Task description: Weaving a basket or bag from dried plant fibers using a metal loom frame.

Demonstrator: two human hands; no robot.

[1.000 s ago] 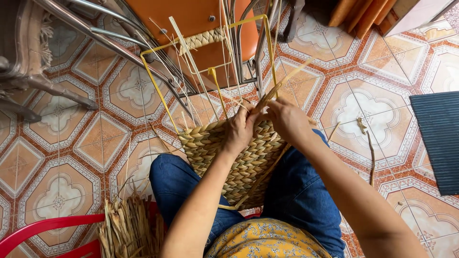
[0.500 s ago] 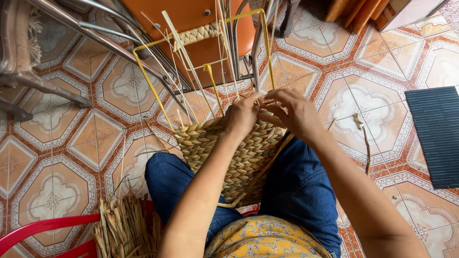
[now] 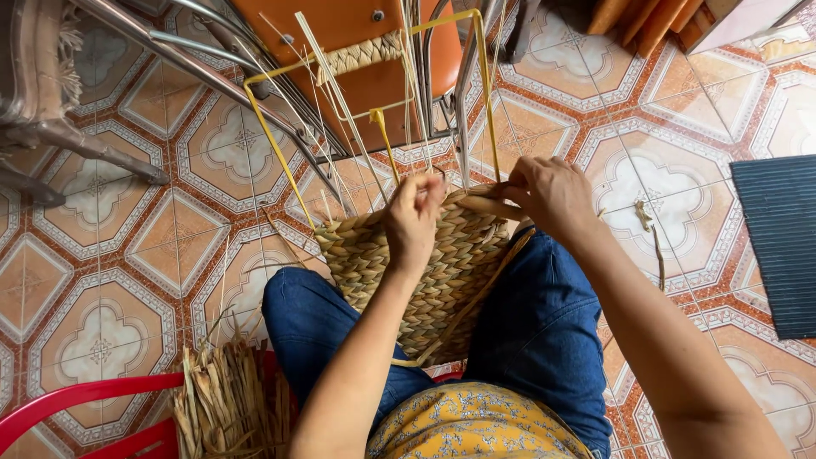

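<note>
A half-woven straw basket [image 3: 425, 272] on a yellow wire frame [image 3: 272, 144] rests between my knees, which are in blue jeans. My left hand [image 3: 414, 219] pinches a thin upright straw strand at the basket's top edge. My right hand [image 3: 548, 195] grips a thicker flat straw strip [image 3: 493, 204] lying along the same edge. Several loose pale strands [image 3: 340, 102] stand up from the weave inside the frame.
A bundle of dried straw [image 3: 223, 404] lies on a red plastic chair [image 3: 76, 408] at lower left. Metal chair legs [image 3: 127, 34] and an orange seat [image 3: 365, 34] stand ahead. A dark ribbed mat [image 3: 778, 242] is at right. Straw scraps [image 3: 650, 229] lie on the patterned tile floor.
Both hands have moved slightly apart along the basket's top edge; the left now pinches an upright strand while the right pulls the flat strip toward the right.
</note>
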